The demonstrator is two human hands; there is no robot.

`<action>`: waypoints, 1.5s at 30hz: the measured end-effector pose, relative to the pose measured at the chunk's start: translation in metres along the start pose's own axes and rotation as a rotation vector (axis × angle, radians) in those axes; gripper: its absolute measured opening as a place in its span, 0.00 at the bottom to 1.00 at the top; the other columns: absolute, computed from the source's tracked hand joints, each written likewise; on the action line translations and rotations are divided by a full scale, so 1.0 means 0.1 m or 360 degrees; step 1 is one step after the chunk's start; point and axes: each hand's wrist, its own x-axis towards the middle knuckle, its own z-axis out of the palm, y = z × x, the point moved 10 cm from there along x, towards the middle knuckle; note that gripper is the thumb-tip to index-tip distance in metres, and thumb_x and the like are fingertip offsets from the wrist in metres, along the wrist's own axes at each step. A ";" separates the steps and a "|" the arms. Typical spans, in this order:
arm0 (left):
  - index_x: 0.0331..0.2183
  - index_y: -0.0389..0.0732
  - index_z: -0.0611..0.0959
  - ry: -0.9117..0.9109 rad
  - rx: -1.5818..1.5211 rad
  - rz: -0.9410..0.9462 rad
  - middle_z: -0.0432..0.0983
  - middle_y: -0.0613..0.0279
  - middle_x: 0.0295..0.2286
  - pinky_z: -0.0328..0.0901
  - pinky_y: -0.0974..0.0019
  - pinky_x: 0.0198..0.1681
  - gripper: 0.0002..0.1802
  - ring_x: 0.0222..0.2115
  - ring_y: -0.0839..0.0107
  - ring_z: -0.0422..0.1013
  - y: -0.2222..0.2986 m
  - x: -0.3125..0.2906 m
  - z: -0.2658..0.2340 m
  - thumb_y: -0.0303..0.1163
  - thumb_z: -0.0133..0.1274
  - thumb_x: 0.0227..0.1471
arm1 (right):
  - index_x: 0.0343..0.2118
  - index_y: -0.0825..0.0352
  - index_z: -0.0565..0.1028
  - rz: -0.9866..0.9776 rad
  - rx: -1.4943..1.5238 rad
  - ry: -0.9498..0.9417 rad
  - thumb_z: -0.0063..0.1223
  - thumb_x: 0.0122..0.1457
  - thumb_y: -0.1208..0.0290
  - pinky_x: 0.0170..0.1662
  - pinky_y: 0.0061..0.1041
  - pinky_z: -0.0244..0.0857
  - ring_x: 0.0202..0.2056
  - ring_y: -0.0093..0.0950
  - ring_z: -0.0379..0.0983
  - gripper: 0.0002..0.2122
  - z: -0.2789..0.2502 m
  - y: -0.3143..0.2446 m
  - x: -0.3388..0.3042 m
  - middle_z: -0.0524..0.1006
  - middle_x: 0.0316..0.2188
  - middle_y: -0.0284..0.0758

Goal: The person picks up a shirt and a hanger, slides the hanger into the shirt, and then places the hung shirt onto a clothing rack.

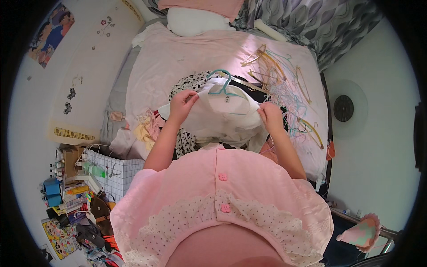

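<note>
Fingers (193, 95) of the left hand (180, 107) pinch one shoulder of a white shirt (205, 109), and those of the right hand (271, 117) pinch the other shoulder. The shirt is held near the centre of the frame, over the bed (164, 55), with a teal hanger (229, 78) in its neck. Spotted cloth (189, 83) lies behind it; many loose hangers (284, 92) lie toward the upper right.

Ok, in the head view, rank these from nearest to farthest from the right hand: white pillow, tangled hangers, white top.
From the right hand:
1. White top: in its grip, extending to the left.
2. Tangled hangers: just beyond and to the right, on the bed.
3. White pillow: at the bed's far end, to the left.
</note>
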 end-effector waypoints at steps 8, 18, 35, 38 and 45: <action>0.24 0.35 0.76 0.0004 -0.0076 0.0052 0.71 0.63 0.20 0.60 0.74 0.25 0.07 0.21 0.75 0.67 0.05 0.00 -0.15 0.29 0.53 0.42 | 0.32 0.67 0.67 0.0143 -0.0155 0.0454 0.55 0.41 0.74 0.39 0.31 0.58 0.35 0.38 0.64 0.13 -0.38 0.38 -0.13 0.68 0.32 0.40; 0.24 0.35 0.77 0.0019 -0.0042 0.0045 0.71 0.63 0.20 0.60 0.73 0.26 0.07 0.22 0.75 0.66 0.00 -0.01 -0.21 0.29 0.53 0.42 | 0.21 0.68 0.71 0.0532 0.0527 0.0306 0.56 0.40 0.78 0.33 0.23 0.59 0.29 0.29 0.66 0.05 -0.31 0.83 -0.23 0.71 0.24 0.34; 0.24 0.35 0.77 -0.0103 -0.0103 -0.0004 0.71 0.63 0.20 0.61 0.76 0.25 0.08 0.21 0.77 0.66 0.02 0.01 0.06 0.29 0.55 0.41 | 0.30 0.67 0.71 0.0371 0.0467 -0.0061 0.55 0.44 0.71 0.27 0.25 0.61 0.25 0.32 0.68 0.10 0.04 0.13 0.16 0.71 0.26 0.37; 0.24 0.35 0.77 -0.0122 -0.0129 -0.0022 0.71 0.63 0.21 0.61 0.76 0.25 0.08 0.22 0.76 0.67 0.02 0.02 0.08 0.30 0.55 0.40 | 0.26 0.68 0.73 0.0418 0.0590 -0.0005 0.55 0.44 0.71 0.25 0.23 0.60 0.22 0.29 0.68 0.07 0.12 0.30 0.08 0.71 0.21 0.36; 0.20 0.35 0.76 0.0025 0.0007 0.0277 0.69 0.60 0.19 0.60 0.70 0.24 0.08 0.20 0.69 0.65 0.26 0.04 -0.05 0.29 0.57 0.36 | 0.22 0.69 0.74 0.0537 0.0555 0.0200 0.57 0.43 0.70 0.26 0.22 0.59 0.21 0.27 0.68 0.07 -0.01 0.36 0.03 0.72 0.18 0.35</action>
